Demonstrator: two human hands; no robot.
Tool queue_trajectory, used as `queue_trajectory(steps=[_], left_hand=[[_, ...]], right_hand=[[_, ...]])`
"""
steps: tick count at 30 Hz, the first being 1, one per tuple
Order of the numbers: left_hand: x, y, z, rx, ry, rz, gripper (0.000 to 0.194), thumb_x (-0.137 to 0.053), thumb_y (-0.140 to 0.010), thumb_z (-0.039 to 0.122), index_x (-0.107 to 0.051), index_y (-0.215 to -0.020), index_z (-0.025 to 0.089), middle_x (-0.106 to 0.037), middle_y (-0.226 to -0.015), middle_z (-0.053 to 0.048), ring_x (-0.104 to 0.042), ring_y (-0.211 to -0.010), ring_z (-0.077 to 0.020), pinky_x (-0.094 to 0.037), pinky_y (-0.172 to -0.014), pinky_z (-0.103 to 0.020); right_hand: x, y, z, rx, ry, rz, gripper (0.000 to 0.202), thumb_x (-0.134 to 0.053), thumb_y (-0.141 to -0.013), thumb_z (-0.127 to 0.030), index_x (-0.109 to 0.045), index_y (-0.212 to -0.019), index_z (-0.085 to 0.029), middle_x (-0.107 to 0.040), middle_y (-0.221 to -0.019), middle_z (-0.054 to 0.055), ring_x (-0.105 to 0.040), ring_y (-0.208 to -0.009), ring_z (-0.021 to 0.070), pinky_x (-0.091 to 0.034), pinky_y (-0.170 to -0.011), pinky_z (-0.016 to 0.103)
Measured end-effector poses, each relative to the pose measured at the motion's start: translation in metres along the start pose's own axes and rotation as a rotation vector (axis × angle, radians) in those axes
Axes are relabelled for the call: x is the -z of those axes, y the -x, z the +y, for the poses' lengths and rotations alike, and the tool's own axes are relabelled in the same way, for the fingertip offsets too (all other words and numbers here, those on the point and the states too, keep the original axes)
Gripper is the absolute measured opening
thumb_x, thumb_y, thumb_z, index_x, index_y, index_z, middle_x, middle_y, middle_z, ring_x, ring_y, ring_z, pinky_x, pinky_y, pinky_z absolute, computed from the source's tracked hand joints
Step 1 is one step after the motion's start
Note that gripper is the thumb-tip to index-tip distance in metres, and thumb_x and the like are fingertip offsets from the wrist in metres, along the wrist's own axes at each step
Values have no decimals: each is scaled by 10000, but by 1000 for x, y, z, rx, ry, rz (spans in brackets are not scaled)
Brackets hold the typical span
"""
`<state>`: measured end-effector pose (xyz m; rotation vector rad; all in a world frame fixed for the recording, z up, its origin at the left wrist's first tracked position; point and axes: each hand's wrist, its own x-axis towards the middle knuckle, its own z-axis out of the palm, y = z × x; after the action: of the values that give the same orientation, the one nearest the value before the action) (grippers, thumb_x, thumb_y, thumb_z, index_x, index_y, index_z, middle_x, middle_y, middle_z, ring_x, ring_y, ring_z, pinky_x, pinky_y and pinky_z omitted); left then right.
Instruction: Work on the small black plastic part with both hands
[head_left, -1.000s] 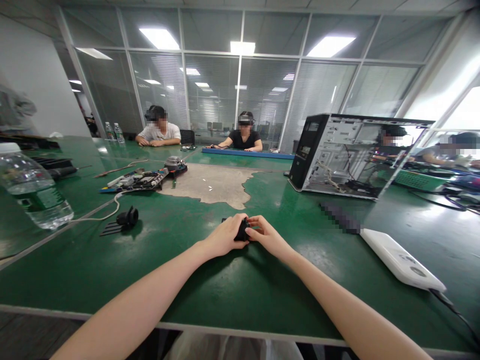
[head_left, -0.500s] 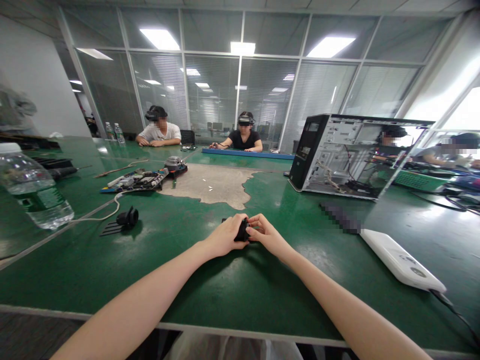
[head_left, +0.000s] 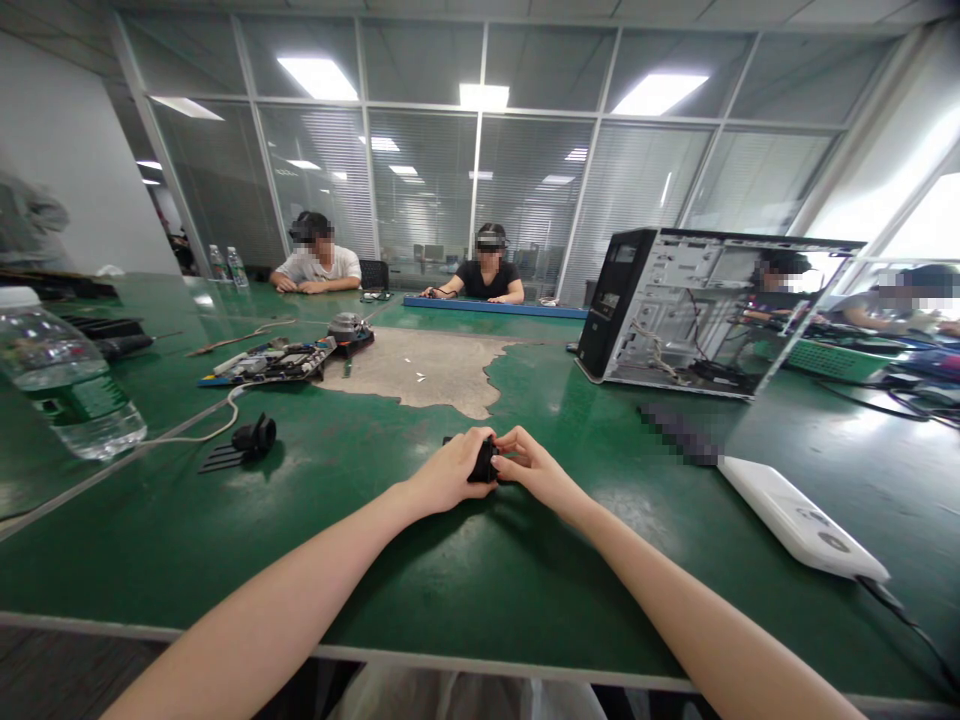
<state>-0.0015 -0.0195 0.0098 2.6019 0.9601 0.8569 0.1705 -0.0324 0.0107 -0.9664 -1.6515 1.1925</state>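
Just above the green tabletop, my left hand (head_left: 454,470) is closed around a small black part (head_left: 484,462), whose kind I cannot make out. A bit of black sticks out past the far side of my left fingers. My right hand (head_left: 529,465) is closed at the part's right side, thumb and fingertips pressed on it. Much of the part is hidden by my fingers. To the left lies another black piece (head_left: 255,435) with a round end and several flat prongs, apart from both hands.
An open computer case (head_left: 630,310) stands at right, with a white power bank (head_left: 802,520) and its cable nearer me. At left are a water bottle (head_left: 82,390), a circuit board (head_left: 270,362) and a white cable (head_left: 225,425). Two people sit across the table (head_left: 360,590).
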Motion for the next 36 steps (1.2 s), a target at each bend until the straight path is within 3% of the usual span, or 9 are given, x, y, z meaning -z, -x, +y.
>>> queue_trajectory(steps=[7, 12, 19, 24, 31, 36], left_hand=[[1, 0, 1, -13, -12, -4, 562, -624, -695, 267, -322, -1163, 191, -478, -1102, -91, -497, -959, -242, -415, -815, -369], [0, 0, 0, -6, -17, -6, 578, -630, -685, 251, -316, -1168, 196, -489, -1085, -85, -503, -937, -239, -421, -793, -365], [0, -1, 0, -15, -13, -6, 559, -616, -702, 272, -321, -1168, 178, -480, -1103, -102, -495, -977, -246, -413, -824, -369], [0, -1, -1, -12, -15, -10, 578, -616, -702, 274, -311, -1186, 189, -476, -1127, -98, -492, -999, -250, -407, -845, -380], [-1, 1, -2, -17, -3, -12, 668, -620, -691, 238, -253, -1248, 205, -443, -1196, -103, -467, -1054, -260, -392, -872, -391], [0, 1, -1, -14, 7, -1, 607, -616, -700, 257, -296, -1213, 203, -462, -1162, -98, -481, -1025, -256, -396, -860, -393]], right_hand=[[2, -3, 9, -54, 24, 13, 328, -619, -700, -389, -472, -927, -205, -528, -934, 25, -568, -772, 135, -481, -709, 328], [1, 2, -2, 31, -14, -65, 337, -675, -656, -329, -445, -875, -214, -527, -922, 8, -559, -836, 143, -474, -730, 312], [-2, 0, -1, -41, 7, -3, 323, -620, -679, -432, -451, -848, -215, -532, -914, 8, -561, -728, 126, -486, -662, 318], [0, -3, 6, -84, 3, 30, 386, -630, -665, -439, -449, -912, -205, -513, -953, 31, -558, -780, 139, -483, -710, 340], [1, 1, -5, 46, -7, -62, 365, -696, -626, -356, -437, -837, -211, -531, -879, -1, -554, -856, 151, -468, -761, 328], [-2, 2, -9, -28, -5, -7, 315, -621, -681, -434, -439, -808, -211, -530, -887, 2, -558, -766, 128, -489, -673, 306]])
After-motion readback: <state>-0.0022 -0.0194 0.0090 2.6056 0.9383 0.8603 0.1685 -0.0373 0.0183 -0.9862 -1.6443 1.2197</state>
